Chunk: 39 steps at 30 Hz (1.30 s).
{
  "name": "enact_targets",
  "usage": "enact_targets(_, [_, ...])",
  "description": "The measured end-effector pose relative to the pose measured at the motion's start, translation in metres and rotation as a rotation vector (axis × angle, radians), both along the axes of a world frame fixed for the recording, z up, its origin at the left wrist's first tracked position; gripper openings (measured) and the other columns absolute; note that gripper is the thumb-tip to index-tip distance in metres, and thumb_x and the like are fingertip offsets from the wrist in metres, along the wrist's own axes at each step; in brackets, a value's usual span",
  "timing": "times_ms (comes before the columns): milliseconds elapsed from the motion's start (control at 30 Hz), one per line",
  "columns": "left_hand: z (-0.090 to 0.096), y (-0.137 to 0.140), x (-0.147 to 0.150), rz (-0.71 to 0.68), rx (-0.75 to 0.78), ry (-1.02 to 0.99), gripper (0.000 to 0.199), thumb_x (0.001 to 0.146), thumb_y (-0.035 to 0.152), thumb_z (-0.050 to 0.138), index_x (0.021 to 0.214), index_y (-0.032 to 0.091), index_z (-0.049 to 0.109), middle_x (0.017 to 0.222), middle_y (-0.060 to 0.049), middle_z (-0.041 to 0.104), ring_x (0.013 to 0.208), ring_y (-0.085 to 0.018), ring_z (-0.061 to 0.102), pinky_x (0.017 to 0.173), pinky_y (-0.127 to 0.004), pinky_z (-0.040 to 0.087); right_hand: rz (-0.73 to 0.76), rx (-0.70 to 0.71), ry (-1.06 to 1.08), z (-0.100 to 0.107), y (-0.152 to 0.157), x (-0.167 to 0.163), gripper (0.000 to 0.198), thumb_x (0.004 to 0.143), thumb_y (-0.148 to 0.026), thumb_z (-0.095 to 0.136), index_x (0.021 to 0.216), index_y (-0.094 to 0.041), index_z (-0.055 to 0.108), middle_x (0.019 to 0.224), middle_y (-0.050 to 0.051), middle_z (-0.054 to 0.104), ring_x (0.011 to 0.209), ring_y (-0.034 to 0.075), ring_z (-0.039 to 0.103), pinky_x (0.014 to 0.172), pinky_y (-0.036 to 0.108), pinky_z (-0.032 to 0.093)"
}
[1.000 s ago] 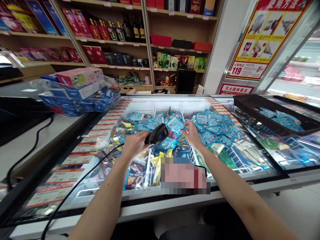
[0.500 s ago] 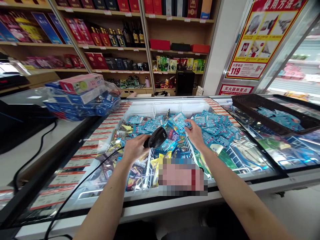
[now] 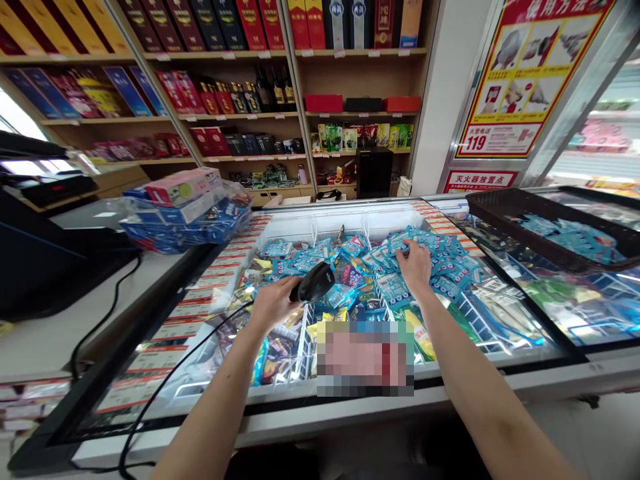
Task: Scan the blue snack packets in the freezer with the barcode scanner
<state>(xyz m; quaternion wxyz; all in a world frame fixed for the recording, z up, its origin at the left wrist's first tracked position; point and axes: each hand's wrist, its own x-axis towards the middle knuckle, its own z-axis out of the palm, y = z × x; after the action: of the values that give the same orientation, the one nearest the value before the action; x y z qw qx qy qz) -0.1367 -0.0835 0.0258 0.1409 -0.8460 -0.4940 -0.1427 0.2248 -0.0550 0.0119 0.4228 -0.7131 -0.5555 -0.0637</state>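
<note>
My left hand is wrapped round a black barcode scanner, whose head points right over the glass-topped freezer. A black cable trails from it down to the lower left. On the right, my right hand reaches into a spread of flat blue packets. Its fingers are bent and close together at a blue packet, with the fingertips partly hidden. More blue packets lie to the left, beyond the scanner. Bags in several colours show through the glass, between white wire dividers.
A dark brown tray with blue packets stands at the right. Plastic-wrapped boxes are stacked at the left, beside a counter. Shelves of boxes and bottles stand behind. A pixelated patch covers the front middle.
My right hand has moved right, from a raised blue packet near the middle to the right-hand spread. My left hand still holds the scanner in nearly the same place. The view has shifted slightly.
</note>
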Motion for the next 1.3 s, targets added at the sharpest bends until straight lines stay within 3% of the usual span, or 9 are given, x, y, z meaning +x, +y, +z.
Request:
enact_targets(233, [0.003, -0.009, -0.018, 0.039, 0.030, -0.004, 0.037, 0.075, 0.029, 0.051, 0.111, 0.023, 0.057, 0.105, -0.004, 0.067, 0.089, -0.021, 0.064, 0.066, -0.027, 0.044, -0.071, -0.034, -0.149, 0.005, -0.013, -0.009, 0.036, 0.083, -0.037, 0.052, 0.108, -0.012, 0.061, 0.112, 0.019, 0.051, 0.109, 0.032, 0.037, 0.090, 0.045, 0.032])
enact_targets(367, [0.004, -0.006, -0.028, 0.114, 0.066, -0.037, 0.044, 0.074, 0.031, 0.053, 0.118, 0.024, 0.053, 0.108, -0.004, 0.066, 0.092, -0.022, 0.064, 0.068, -0.028, 0.045, 0.015, 0.010, -0.237, 0.005, -0.018, -0.023, 0.034, 0.084, -0.037, 0.052, 0.109, -0.016, 0.061, 0.122, 0.017, 0.048, 0.113, 0.033, 0.036, 0.090, 0.046, 0.032])
enact_targets(500, [0.001, 0.002, -0.033, 0.201, 0.109, -0.129, 0.044, 0.074, 0.036, 0.056, 0.117, 0.024, 0.053, 0.106, -0.004, 0.067, 0.094, -0.023, 0.063, 0.068, -0.028, 0.045, 0.276, -0.015, -0.252, 0.000, -0.017, -0.039, 0.032, 0.088, -0.037, 0.046, 0.110, -0.020, 0.061, 0.115, 0.012, 0.056, 0.109, 0.030, 0.044, 0.092, 0.046, 0.034])
enact_targets(633, [-0.008, 0.004, -0.038, 0.242, 0.167, -0.186, 0.037, 0.074, 0.035, 0.056, 0.109, 0.024, 0.057, 0.103, -0.004, 0.068, 0.094, -0.022, 0.063, 0.068, -0.027, 0.044, 0.666, -0.096, -0.190, -0.004, -0.017, -0.058, 0.037, 0.091, -0.040, 0.043, 0.122, -0.023, 0.056, 0.115, 0.007, 0.061, 0.110, 0.023, 0.049, 0.096, 0.041, 0.037])
enact_targets(767, [-0.015, 0.001, -0.044, 0.200, 0.193, -0.173, 0.036, 0.071, 0.027, 0.056, 0.107, 0.024, 0.058, 0.104, -0.003, 0.068, 0.096, -0.022, 0.062, 0.068, -0.027, 0.043, 0.995, -0.187, -0.188, -0.002, -0.022, -0.082, 0.047, 0.090, -0.045, 0.044, 0.134, -0.029, 0.044, 0.135, 0.002, 0.049, 0.125, 0.021, 0.042, 0.104, 0.041, 0.032])
enact_targets(933, [-0.015, 0.000, -0.048, 0.211, 0.228, -0.226, 0.034, 0.072, 0.030, 0.057, 0.105, 0.024, 0.059, 0.100, -0.003, 0.068, 0.092, -0.021, 0.063, 0.067, -0.028, 0.043, 1.230, -0.271, -0.324, 0.004, -0.028, -0.111, 0.055, 0.089, -0.049, 0.044, 0.141, -0.038, 0.027, 0.147, -0.005, 0.033, 0.131, 0.021, 0.034, 0.107, 0.043, 0.028])
enact_targets(1133, [-0.016, 0.004, -0.047, 0.217, 0.177, -0.182, 0.034, 0.073, 0.028, 0.055, 0.107, 0.024, 0.058, 0.104, -0.003, 0.067, 0.096, -0.022, 0.061, 0.069, -0.029, 0.043, 1.212, -0.256, -0.383, 0.006, -0.028, -0.112, 0.040, 0.089, -0.049, 0.046, 0.124, -0.031, 0.053, 0.134, 0.001, 0.050, 0.120, 0.019, 0.047, 0.100, 0.038, 0.037])
enact_targets(1300, [-0.016, 0.005, -0.047, 0.221, 0.152, -0.136, 0.036, 0.073, 0.028, 0.055, 0.109, 0.024, 0.057, 0.106, -0.004, 0.067, 0.096, -0.023, 0.061, 0.069, -0.030, 0.044, 0.876, -0.231, -0.316, 0.000, -0.023, -0.096, 0.034, 0.091, -0.048, 0.041, 0.105, -0.022, 0.058, 0.113, 0.007, 0.060, 0.103, 0.019, 0.058, 0.085, 0.032, 0.045])
